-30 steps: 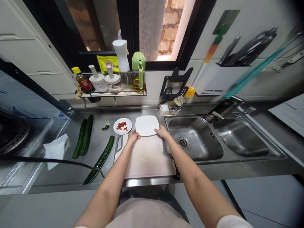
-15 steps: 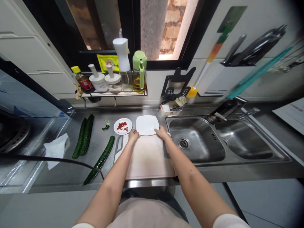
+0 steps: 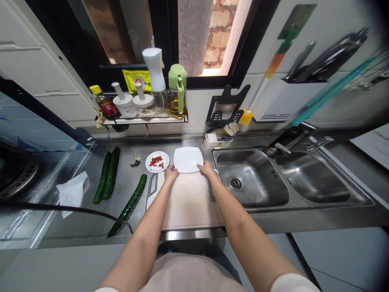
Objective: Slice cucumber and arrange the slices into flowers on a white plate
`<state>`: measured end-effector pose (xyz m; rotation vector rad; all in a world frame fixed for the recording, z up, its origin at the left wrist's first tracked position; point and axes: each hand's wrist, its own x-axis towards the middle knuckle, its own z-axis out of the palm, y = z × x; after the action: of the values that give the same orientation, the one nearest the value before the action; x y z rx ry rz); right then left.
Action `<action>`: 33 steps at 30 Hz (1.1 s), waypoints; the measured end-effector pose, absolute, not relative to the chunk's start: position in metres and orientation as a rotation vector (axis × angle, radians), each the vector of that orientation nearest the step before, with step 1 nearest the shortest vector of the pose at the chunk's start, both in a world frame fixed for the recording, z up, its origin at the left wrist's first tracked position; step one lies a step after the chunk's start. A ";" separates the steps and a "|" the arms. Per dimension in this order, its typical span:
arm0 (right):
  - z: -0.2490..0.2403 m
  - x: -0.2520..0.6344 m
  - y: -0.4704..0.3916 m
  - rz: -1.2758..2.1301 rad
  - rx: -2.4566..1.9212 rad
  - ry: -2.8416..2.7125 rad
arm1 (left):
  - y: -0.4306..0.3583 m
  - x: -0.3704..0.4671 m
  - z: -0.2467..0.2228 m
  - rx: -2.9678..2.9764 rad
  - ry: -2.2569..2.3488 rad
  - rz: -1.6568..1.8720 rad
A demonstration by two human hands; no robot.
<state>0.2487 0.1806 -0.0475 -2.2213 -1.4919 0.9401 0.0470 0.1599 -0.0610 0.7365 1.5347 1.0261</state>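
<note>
A white square plate (image 3: 188, 159) lies at the far edge of the pale cutting board (image 3: 190, 202). My left hand (image 3: 172, 173) grips its near left corner, and my right hand (image 3: 208, 168) has hold of the near right corner; both are closed on the rim. Just left of it is a small round white plate (image 3: 165, 165) bearing chopped red pieces (image 3: 156, 161). Farther left, a few green cut pieces (image 3: 135, 160) lie on the steel counter. One cucumber (image 3: 129, 207) lies slantwise beside the board, and two more cucumbers (image 3: 111, 172) lie together beyond it.
To the right is a double steel sink (image 3: 255, 178) with a faucet (image 3: 288, 140). A rack (image 3: 146, 120) holding bottles and jars hangs under the window. White paper (image 3: 71, 190) and a dark cable (image 3: 75, 209) are at the left. A knife holder (image 3: 291, 99) is on the wall.
Almost nothing differs. Both hands stay on the square plate at the same spot; the view has shifted very slightly.
</note>
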 end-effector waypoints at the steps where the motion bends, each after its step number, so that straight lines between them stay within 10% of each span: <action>1: -0.047 0.248 0.181 0.939 -2.229 -1.491 | 0.160 0.047 -0.061 0.741 1.543 1.024; 33: -0.039 0.241 0.186 1.052 -2.354 -1.346 | 0.168 0.046 -0.081 0.908 1.678 0.952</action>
<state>0.2408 0.1859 -0.0389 -2.3542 -1.3455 1.0523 0.0462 0.1677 -0.0815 0.9077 1.6782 0.9519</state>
